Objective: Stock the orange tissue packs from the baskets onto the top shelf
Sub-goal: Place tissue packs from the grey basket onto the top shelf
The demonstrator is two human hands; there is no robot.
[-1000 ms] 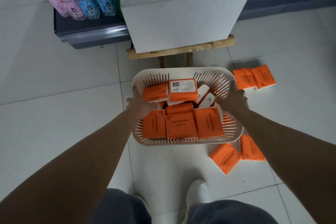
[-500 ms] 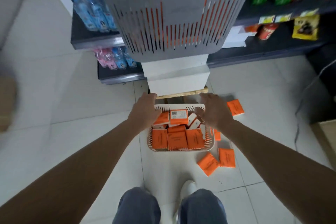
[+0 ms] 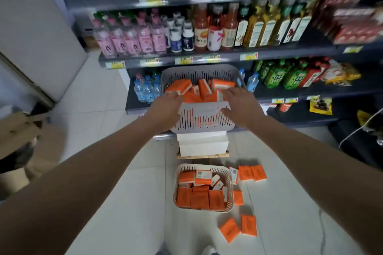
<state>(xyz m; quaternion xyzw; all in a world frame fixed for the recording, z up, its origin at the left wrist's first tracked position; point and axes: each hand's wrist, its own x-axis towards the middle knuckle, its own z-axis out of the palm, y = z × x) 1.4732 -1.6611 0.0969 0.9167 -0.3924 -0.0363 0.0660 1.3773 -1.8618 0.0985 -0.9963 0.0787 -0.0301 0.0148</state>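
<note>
A second ago both hands gripped the rim of the white basket (image 3: 204,188) on the floor. Now they are off it and up at the grey basket (image 3: 202,117) that stands on the white boxes (image 3: 204,145). The left hand (image 3: 165,111) lies open at the grey basket's 9 o'clock side, fingers reaching the orange tissue packs (image 3: 200,90) heaped inside; the right hand (image 3: 241,105) is spread open at its 3 o'clock side, fingertips over the packs. The head has lifted: the white basket has dropped to the 6 o'clock part of the view, and shelves of bottles (image 3: 199,29), out of view before, now fill the 12 o'clock part.
</note>
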